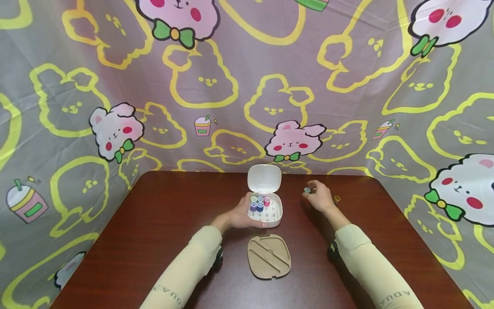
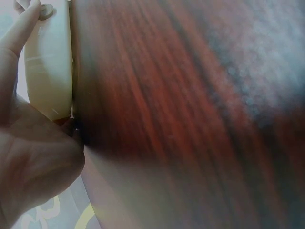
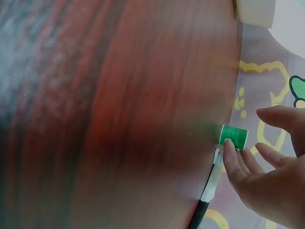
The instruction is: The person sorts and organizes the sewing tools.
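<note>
My left hand [image 1: 241,214] grips the white sewing box [image 1: 279,216] by its left side, thumb along the front; the left wrist view shows the box wall [image 2: 50,71] in that grasp. Its lid [image 1: 264,178] is raised. Inside, several thread spools [image 1: 260,207] in blue, purple, pale green and pink stand at the back left among bare pegs. To the right of the box, my right hand [image 1: 320,197] is at a green thread spool [image 3: 234,137] standing on the table. A fingertip overlaps the spool's side, while the thumb stays apart from it.
A tan insert tray [image 1: 269,257] with slanted grooves lies in front of the box. Beyond the right hand stands a yellow spool [image 1: 337,198]. A slim white-and-black tool [image 3: 209,183] lies near the green spool. A patterned curtain [image 1: 231,86] hangs behind the brown table [image 1: 166,206].
</note>
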Demonstrator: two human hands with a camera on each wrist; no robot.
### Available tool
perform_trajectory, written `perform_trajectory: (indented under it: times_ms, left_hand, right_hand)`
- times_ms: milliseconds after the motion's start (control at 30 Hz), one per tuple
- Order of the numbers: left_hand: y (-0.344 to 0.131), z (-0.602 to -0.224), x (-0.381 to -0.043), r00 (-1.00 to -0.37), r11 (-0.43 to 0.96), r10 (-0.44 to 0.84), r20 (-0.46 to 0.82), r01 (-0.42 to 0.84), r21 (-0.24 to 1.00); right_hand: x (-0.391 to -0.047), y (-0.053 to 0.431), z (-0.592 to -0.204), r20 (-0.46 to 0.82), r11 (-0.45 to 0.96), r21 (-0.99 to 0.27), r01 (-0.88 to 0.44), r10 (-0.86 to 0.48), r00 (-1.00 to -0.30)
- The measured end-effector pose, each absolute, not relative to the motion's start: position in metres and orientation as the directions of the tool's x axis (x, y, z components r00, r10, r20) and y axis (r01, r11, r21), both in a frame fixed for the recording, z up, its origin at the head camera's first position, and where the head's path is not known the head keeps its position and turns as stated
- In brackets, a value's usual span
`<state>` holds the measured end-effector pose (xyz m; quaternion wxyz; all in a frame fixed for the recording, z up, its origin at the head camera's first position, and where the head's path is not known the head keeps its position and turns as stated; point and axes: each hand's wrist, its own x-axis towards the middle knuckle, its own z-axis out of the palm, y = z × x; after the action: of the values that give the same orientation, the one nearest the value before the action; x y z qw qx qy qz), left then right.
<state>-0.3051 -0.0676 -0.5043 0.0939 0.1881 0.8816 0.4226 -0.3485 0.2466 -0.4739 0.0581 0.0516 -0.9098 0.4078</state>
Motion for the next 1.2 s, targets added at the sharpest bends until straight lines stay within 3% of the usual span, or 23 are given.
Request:
perform_trajectory:
  times_ms: [800,1200]
  left_hand:
    - [-0.066,-0.484,-0.289,-0.913,0.553,0.407,-0.021,0.228,0.802]
    - [-0.067,-0.493,-0.295,-0.914,0.571,0.404,-0.037,0.221,0.791]
  right_hand:
    - [-0.349,0.246,-0.477,0.078,0.627,-0.776,-0.074,-0.021,-0.997]
    - [-0.348,0.244,-0.477,0.08,0.622,-0.778,-0.085,-0.036,-0.996]
